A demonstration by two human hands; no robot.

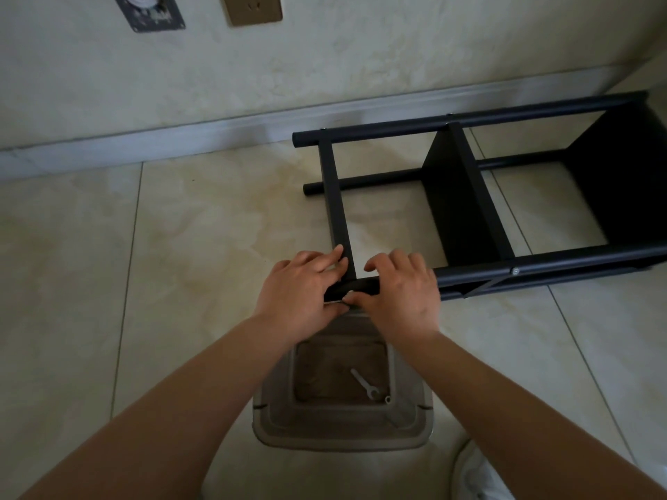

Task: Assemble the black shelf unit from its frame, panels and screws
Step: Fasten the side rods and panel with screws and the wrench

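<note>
Lighting: dim, soft, even daylight; you get no hard glare anywhere. Colour: muted, slightly greenish cast on the wall and the floor. Shadows: faint and diffuse, a soft grey patch beyond your fingers under the black shelf frame, whose panels read as flat black without detail. Focus: fairly sharp around your fingers, softer below them in the bin. Distortion: wide-angle bending of the skirting board and your forearms toward the edges.
</note>
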